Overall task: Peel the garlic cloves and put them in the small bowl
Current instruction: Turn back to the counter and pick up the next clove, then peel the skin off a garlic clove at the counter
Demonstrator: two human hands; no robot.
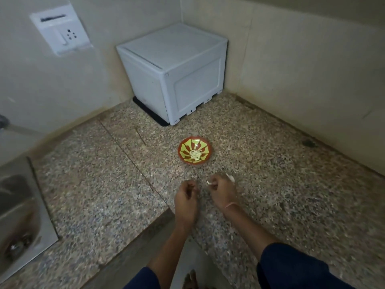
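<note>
A small red bowl [195,150] with a yellow-green petal pattern sits on the speckled stone counter [260,163]. Several pale peeled garlic cloves [195,154] lie in its middle. Just in front of the bowl, my right hand [223,191] pinches a small white garlic piece [209,182] at its fingertips. A white scrap of skin [230,177] lies by that hand. My left hand [186,200] hovers beside the right with curled fingers; whether it holds anything is not visible.
A white plastic box [175,71] stands in the back corner on a black mat. A steel sink [18,215] lies at the left. A switch plate [61,30] is on the left wall. The counter edge runs under my forearms.
</note>
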